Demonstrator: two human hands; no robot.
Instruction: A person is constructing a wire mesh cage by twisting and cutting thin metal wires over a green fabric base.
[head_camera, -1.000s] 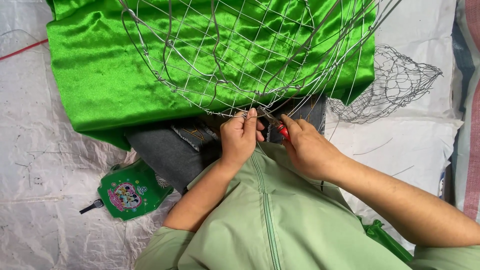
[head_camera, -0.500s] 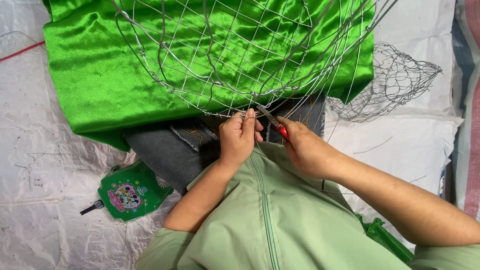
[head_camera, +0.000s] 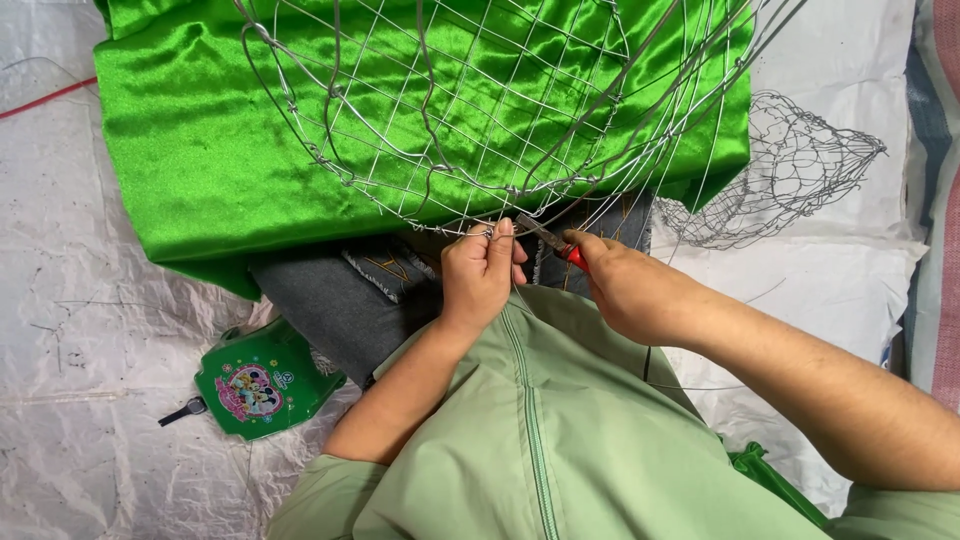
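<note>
Closest to me, my pale green jacket (head_camera: 540, 440) fills the bottom of the view, both forearms reaching out over it. My left hand (head_camera: 483, 272) is curled tight, fingertips pinching the lower edge of the wire frame (head_camera: 480, 130) right where a strand crosses the rim. My right hand (head_camera: 630, 285) is closed round the red-handled pliers (head_camera: 553, 243), the metal nose angled up and left toward that same joint, just beside my left fingertips; whether the nose is actually biting wire I cannot tell, it is too small to read. I'd call this the tying step: one hand steadying the crossing, the tool working the wire end around it. The next move, I reckon, needs a firm bite with the pliers and a short twist while the left hand keeps the frame from swinging. Beyond my knuckles lies grey cloth (head_camera: 330, 300), a green patterned case (head_camera: 255, 380) off to the left on the white sheet (head_camera: 90, 300), then the shiny green fabric (head_camera: 200, 150) under the frame, and a smaller wire cage (head_camera: 790, 170) far right.
</note>
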